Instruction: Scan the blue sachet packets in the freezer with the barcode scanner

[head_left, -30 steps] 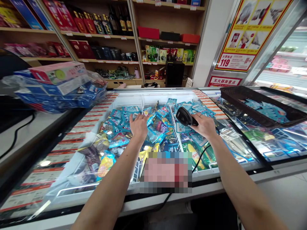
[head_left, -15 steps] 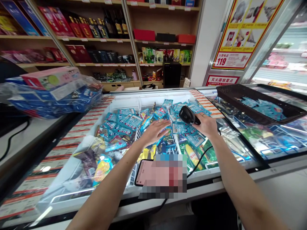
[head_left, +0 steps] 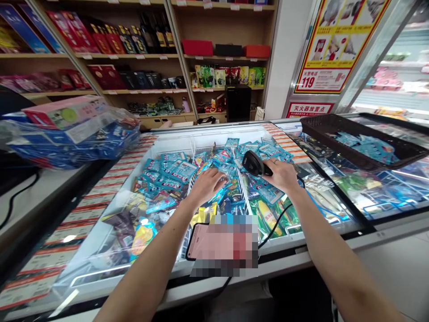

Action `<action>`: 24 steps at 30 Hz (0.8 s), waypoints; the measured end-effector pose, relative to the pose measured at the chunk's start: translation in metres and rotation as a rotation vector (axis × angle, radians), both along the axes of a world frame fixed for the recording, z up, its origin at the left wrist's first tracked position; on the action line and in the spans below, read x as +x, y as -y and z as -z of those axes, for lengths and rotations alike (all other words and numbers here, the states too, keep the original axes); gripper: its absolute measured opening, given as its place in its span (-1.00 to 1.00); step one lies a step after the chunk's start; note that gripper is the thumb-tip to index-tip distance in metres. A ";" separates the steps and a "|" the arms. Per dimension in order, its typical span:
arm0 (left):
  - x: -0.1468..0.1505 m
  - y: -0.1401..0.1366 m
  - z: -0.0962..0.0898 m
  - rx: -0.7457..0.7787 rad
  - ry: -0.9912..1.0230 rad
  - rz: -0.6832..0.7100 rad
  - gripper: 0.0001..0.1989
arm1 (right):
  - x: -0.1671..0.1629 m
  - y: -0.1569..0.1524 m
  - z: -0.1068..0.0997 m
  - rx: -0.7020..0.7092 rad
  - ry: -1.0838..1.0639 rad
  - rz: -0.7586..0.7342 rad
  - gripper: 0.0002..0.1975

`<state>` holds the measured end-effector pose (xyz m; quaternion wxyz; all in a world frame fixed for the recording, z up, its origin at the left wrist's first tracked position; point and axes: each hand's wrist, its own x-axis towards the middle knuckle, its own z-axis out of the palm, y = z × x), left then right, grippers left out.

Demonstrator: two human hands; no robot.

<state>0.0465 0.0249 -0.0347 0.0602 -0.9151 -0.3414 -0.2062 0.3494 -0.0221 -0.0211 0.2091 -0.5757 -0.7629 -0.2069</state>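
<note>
My right hand (head_left: 282, 175) is closed around the handle of a black barcode scanner (head_left: 254, 164), its head tilted to the left above several blue packets (head_left: 268, 151). A cable runs from the scanner down to the freezer's front edge. Left of it, my left hand (head_left: 208, 184) hovers palm down with loosely bent fingers and nothing visible in them. More blue packets (head_left: 172, 174) are spread to the left of that hand. A phone (head_left: 197, 241) with a lit pinkish screen lies at the front edge, partly covered by a blurred patch.
The chest freezer (head_left: 167, 138) holds ice creams in wire baskets. A brown tray (head_left: 321, 129) with blue packets is on the right. Plastic-wrapped boxes (head_left: 77, 134) are stacked on the left. Shelves of goods (head_left: 144, 56) stand behind.
Both hands have shifted slightly left in view, the scanner along with the right one. The left hand's fingers, stretched out before, are now more bent. The view has also shifted a little.
</note>
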 end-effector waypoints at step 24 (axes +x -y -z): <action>-0.018 -0.025 0.019 -0.279 0.695 -0.462 -0.36 | -0.011 0.002 0.004 0.034 0.030 -0.153 -0.68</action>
